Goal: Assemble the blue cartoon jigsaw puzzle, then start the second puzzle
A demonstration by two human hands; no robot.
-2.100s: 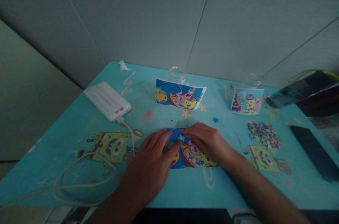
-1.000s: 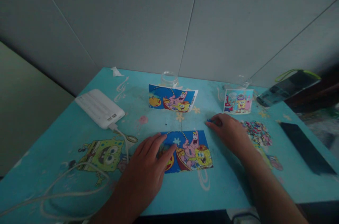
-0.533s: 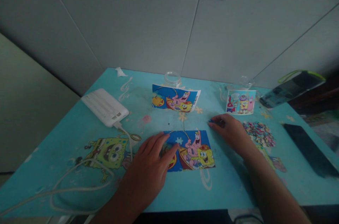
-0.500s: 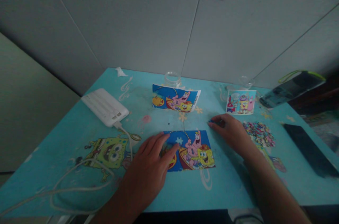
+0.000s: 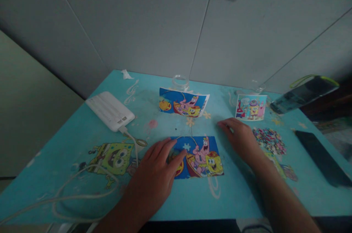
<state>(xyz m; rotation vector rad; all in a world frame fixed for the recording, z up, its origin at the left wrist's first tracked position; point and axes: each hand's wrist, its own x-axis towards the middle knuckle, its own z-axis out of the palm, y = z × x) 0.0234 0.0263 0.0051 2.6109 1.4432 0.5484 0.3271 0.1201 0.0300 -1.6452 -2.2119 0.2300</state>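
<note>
A jigsaw puzzle (image 5: 203, 157) of cartoon figures in a boat lies flat on the table, with one piece-shaped gap in its blue upper part. My left hand (image 5: 159, 167) rests over the puzzle's left side, fingers stretched and thumb apart, holding nothing. Beyond the puzzle's upper right corner, my right hand (image 5: 238, 135) hovers low with thumb and fingertips pinched together. The small blue puzzle piece seen there half a second ago is hidden by the fingers now. Behind the puzzle stands a picture card (image 5: 183, 103) with the same scene.
Loose puzzle pieces (image 5: 270, 140) lie heaped right of my right hand, below a second picture card (image 5: 250, 107). A black phone-like slab (image 5: 321, 156) and a dark bottle (image 5: 305, 94) are at the right. A white power bank (image 5: 110, 111) with a cable (image 5: 82, 197) sits left.
My right hand has turned slightly, and the blue piece at its fingertips has gone out of sight. My left hand and the puzzle have stayed put; the view has shifted a little.
</note>
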